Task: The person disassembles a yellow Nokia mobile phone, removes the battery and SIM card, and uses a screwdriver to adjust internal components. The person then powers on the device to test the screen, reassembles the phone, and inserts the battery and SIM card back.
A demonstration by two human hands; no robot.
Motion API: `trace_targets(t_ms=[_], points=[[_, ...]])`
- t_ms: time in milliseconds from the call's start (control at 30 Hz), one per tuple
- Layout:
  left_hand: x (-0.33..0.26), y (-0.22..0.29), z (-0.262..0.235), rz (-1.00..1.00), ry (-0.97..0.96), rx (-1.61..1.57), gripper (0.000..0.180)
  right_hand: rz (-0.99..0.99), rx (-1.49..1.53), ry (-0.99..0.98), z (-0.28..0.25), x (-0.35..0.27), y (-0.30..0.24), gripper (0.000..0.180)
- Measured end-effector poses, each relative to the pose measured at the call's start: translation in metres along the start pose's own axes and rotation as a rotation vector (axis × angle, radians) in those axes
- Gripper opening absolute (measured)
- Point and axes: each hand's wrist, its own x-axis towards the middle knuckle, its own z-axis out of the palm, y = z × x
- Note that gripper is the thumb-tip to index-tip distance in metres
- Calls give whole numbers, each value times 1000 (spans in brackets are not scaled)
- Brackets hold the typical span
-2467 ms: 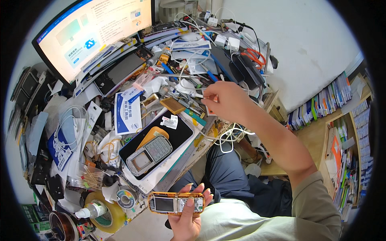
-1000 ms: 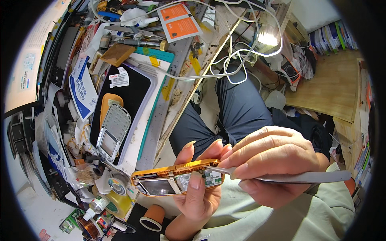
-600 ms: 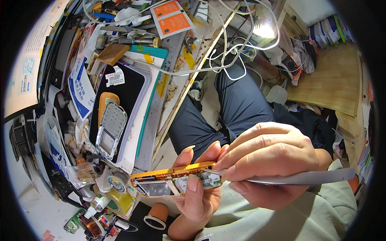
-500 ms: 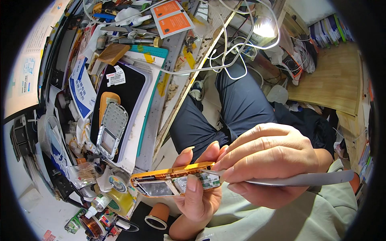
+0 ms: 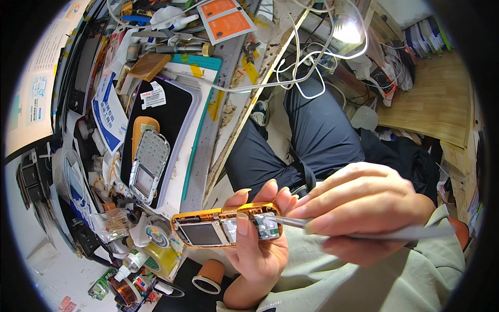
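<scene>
One opened phone (image 5: 221, 231) fills your left grip (image 5: 261, 257), tweezers (image 5: 410, 233) your right grip (image 5: 364, 210), likely probing its board (image 5: 265, 229); next move needs steadiness.

Bright fisheye view with black corners, straight edges bowing toward the rim. A lamp (image 5: 347, 32) glares at upper right; a screen (image 5: 34, 91) glows at upper left. The right hand (image 5: 361, 210) and tweezers (image 5: 416, 233) look blurred; shadow crosses the shirt (image 5: 410, 275).

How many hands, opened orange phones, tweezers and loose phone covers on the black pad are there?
Hands: 2 (left hand, right hand)
Opened orange phone: 1
Tweezers: 1
Phone covers on the black pad: 2 (orange cover, silver cover)
Total: 6
</scene>
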Motion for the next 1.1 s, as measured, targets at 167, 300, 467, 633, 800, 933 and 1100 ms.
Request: trace_targets(t_ms=[167,300,467,633,800,933,1100], points=[[2,1,0,8,38,320,36,277,329,159,0,-4,1,31],[4,-1,2,33,-33,407,29,542,428,135,23,-8,5,21],[-1,1,5,-34,-49,391,34,743,538,43,42,-7,7,28],[-3,6,-2,-78,-115,401,47,720,460,-55,35,-13,7,29],[-1,6,-8,-58,-162,442,55,773,455,35,39,-14,3,23],[-3,7,-4,-92,-115,458,55,747,382,46,40,-13,1,29],[-4,10,2,-177,-33,417,64,694,385,-43,42,-16,9,38]])
